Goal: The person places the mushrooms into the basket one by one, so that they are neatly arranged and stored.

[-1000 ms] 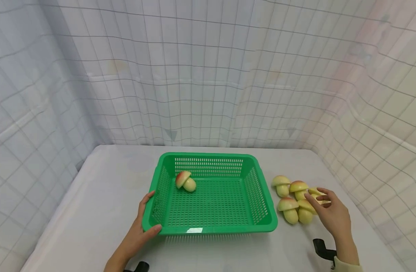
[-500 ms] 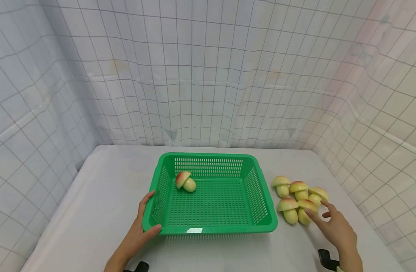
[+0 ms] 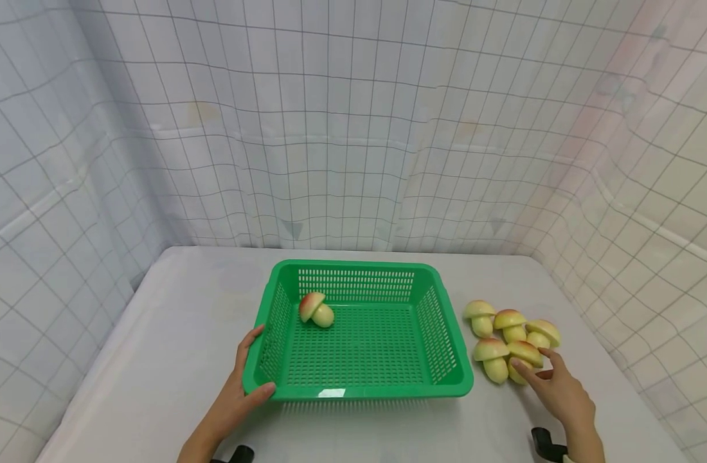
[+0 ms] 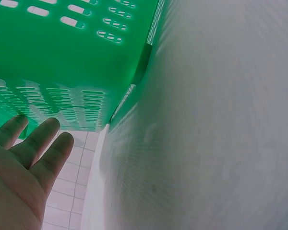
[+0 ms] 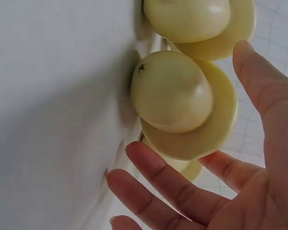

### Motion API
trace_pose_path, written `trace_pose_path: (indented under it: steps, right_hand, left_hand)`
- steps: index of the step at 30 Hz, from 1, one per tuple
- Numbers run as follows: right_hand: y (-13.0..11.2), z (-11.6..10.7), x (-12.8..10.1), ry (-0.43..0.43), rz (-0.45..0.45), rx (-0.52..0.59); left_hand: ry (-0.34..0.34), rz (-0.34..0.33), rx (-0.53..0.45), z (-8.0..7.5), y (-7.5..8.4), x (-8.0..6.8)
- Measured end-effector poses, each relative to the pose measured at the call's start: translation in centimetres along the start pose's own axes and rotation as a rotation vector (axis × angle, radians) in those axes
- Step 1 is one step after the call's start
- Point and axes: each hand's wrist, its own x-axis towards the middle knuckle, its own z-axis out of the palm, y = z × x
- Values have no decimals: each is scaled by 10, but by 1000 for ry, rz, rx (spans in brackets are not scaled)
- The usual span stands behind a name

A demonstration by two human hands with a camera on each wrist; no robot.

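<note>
The right hand [image 3: 558, 392] has been drawn back and lowered from above the mushroom cluster; its fingers [image 3: 524, 372] are now spread beside the nearest mushroom [image 3: 524, 355].

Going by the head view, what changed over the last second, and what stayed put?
The right hand drew back toward the person and lowered from over the far toy mushrooms to the nearest toy mushroom, fingers open around it with no grip yet. The left hand kept holding the green basket at its near left corner; the mushroom in the basket did not move.
</note>
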Motion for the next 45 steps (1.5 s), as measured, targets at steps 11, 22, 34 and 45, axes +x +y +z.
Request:
trace_pose_path:
  steps: [11,22,34,45]
  right_hand:
    - [0,6,4,45,44,60]
    - [5,10,10,72,67,132]
    - [4,13,12,93,87,234]
    - [7,18,11,74,135,459]
  left_hand:
    - [8,5,21,0,0,-1]
    - [7,2,9,1,0,-1]
    - [1,-10,20,0,-5,1]
    - [6,-2,8,1,-2,0]
